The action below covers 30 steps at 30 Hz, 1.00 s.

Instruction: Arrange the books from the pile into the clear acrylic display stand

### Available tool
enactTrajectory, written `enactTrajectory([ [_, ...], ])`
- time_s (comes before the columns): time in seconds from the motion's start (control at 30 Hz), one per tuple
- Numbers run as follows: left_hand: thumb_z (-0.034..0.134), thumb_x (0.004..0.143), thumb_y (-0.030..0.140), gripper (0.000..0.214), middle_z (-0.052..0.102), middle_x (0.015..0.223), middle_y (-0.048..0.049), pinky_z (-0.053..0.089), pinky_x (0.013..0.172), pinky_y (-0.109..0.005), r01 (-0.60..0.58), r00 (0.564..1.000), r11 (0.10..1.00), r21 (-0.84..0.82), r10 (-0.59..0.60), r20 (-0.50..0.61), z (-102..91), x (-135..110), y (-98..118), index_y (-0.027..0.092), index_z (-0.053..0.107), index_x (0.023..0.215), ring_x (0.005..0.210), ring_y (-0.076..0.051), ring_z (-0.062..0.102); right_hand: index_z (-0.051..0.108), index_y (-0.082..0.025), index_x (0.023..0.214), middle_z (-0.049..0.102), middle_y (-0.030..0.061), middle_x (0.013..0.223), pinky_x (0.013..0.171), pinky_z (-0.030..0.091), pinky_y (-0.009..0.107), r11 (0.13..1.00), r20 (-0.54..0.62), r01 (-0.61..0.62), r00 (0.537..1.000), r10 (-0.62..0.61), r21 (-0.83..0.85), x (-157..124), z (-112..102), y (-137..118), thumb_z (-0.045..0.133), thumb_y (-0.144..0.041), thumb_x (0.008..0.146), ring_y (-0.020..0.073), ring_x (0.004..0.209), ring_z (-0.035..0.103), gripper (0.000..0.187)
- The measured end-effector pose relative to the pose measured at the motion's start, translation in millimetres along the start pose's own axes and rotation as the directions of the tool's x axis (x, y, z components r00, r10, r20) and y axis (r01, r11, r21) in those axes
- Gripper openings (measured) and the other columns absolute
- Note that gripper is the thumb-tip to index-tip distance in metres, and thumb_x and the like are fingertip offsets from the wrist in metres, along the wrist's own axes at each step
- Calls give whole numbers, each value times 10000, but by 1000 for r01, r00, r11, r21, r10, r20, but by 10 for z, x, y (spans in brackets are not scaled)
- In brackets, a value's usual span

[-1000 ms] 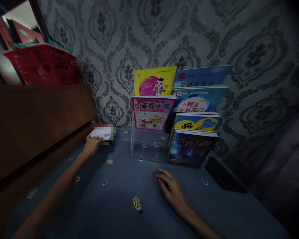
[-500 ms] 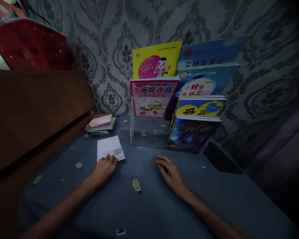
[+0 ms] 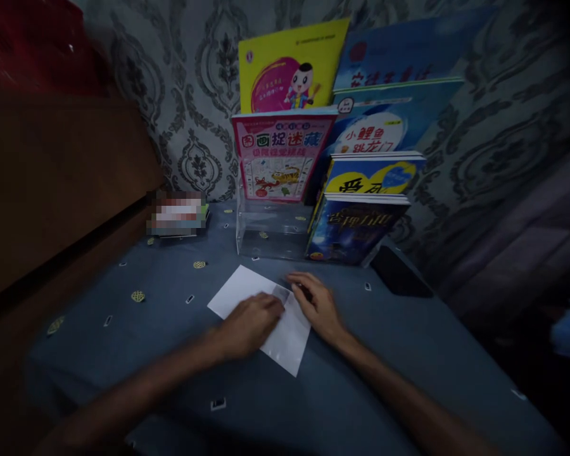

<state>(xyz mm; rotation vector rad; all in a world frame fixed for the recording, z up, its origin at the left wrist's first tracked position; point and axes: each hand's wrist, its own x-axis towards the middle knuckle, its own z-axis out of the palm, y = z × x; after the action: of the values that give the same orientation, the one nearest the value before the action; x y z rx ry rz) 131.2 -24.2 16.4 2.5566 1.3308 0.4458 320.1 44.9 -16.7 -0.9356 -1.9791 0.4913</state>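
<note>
A white paper booklet (image 3: 285, 345) lies flat on the blue patterned cloth (image 3: 384, 392) in the middle of the table. My left hand (image 3: 249, 323) rests on top of it with fingers curled down onto the sheet. My right hand (image 3: 316, 304) lies flat beside it, fingers stretched out, touching the booklet's right edge. Just behind the hands stands a clear acrylic book stand (image 3: 266, 231).
The stand holds a pink picture book (image 3: 282, 155), a yellow one (image 3: 289, 66) and several blue ones (image 3: 361, 231). A small stack of booklets (image 3: 175, 214) lies at the left by a wooden board (image 3: 52, 177). A black flat object (image 3: 399, 272) lies at the right. Patterned wall behind.
My left hand took the white booklet off the stack at the left and drew it across the cloth to the middle, up against my right hand. The view tilted down.
</note>
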Motion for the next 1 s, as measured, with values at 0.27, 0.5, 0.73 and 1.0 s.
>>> enactTrajectory([
  [0.27, 425, 957, 199, 429, 499, 1468, -127, 358, 1137, -440, 129, 990, 975, 181, -117, -77, -36, -12, -876, 183, 493, 1380, 1381, -242, 426, 627, -200, 1259, 633, 137, 1310, 1075, 436, 506, 949, 410, 304, 879, -246, -83, -318, 85, -527, 603, -296, 901, 290, 1241, 565, 371],
  [0.5, 414, 958, 232, 403, 621, 1253, -117, 430, 1005, -442, 141, 990, 943, 303, -133, -47, -104, 76, -818, 181, 536, 1339, 1173, -278, 531, 584, -221, 1315, 547, 121, 1430, 1178, 303, 481, 933, 566, 332, 800, -199, -142, -366, 60, -530, 596, -193, 896, 243, 1377, 442, 420],
  [0.73, 444, 970, 258, 241, 619, 1021, -115, 452, 855, -428, 188, 982, 857, 479, -162, -97, -152, 60, -767, 170, 645, 1070, 978, -279, 549, 684, -212, 1161, 640, 104, 1307, 1119, 367, 489, 966, 518, 241, 841, -157, -97, -175, -83, -360, 573, -176, 866, 236, 1256, 554, 318],
  [1.0, 412, 1001, 272, 336, 609, 1312, -123, 402, 1043, -472, -27, 985, 941, 336, 83, -151, 111, 92, -620, 170, 527, 1299, 1216, -256, 538, 480, -142, 1412, 510, 174, 1455, 1132, 380, 517, 952, 364, 158, 930, -55, -260, -67, 169, -82, 407, -259, 982, 269, 1379, 440, 451],
])
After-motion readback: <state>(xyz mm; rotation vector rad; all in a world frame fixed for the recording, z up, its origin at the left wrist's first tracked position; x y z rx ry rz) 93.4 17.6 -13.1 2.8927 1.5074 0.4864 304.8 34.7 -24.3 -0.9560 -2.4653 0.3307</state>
